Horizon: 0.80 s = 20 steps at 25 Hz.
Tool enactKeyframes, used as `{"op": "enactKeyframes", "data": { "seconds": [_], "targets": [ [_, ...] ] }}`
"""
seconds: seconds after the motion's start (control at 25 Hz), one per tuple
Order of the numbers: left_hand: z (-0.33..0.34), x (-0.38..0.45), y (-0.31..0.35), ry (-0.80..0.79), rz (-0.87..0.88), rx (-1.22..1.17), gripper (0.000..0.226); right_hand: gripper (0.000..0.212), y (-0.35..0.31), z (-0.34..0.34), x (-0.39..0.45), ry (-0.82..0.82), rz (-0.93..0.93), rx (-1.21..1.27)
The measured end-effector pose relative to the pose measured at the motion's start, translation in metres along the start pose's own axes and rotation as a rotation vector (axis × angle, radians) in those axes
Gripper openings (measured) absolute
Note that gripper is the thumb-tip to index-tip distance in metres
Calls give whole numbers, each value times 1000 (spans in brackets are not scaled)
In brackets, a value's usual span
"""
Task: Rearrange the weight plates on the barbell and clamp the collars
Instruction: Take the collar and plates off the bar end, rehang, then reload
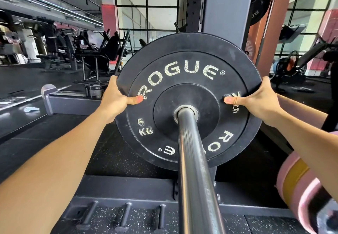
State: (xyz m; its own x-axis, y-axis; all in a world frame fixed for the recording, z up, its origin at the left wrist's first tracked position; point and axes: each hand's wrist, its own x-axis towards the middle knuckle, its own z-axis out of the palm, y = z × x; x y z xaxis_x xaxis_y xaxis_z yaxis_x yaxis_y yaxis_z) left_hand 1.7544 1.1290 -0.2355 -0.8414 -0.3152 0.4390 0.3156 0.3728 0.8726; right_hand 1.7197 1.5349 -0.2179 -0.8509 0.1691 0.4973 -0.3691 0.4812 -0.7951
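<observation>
Landmark: the black 5 kg plate [189, 100], marked ROGUE and 5 KG in worn white letters, upright, facing me, threaded on the barbell sleeve [192, 160].

Far left of the plate, on the dark floor, a small white object [31, 109], too small to identify. Just right of it, still left of the plate, a grey steel rack base beam [73, 100] lies low on the floor. Behind that, gym machines, blurred.

My left hand [114, 99] grips the plate's left edge: thumb flat on the front face by the R of ROGUE, fingers wrapped behind the rim, out of sight.

Centre: the sleeve runs from the plate's hub straight toward me, bare metal, nothing on it in front of the plate. Below the plate, a frame with three short pegs [126, 213] over speckled rubber flooring.

My right hand [256, 99] grips the plate's right edge, mirror of the left: thumb on the face over the lettering, fingers behind the rim. Hands well apart, one each side of the hub.

Behind the plate to the right, a grey upright post [226, 9]. Lower right of the plate, a pink plate with a yellow band [300, 184], blurred, partly cut off.
</observation>
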Motion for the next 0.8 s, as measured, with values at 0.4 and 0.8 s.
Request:
{"op": "enactKeyframes", "data": {
  "seconds": [0.4,0.8],
  "targets": [
    [12,32,0,-20,-6,22,72,95,15,17,28,-8,47,32],
    [14,8,24,22,-111,337,96,122,5,10,15,-37,22,-179]
  ]
}}
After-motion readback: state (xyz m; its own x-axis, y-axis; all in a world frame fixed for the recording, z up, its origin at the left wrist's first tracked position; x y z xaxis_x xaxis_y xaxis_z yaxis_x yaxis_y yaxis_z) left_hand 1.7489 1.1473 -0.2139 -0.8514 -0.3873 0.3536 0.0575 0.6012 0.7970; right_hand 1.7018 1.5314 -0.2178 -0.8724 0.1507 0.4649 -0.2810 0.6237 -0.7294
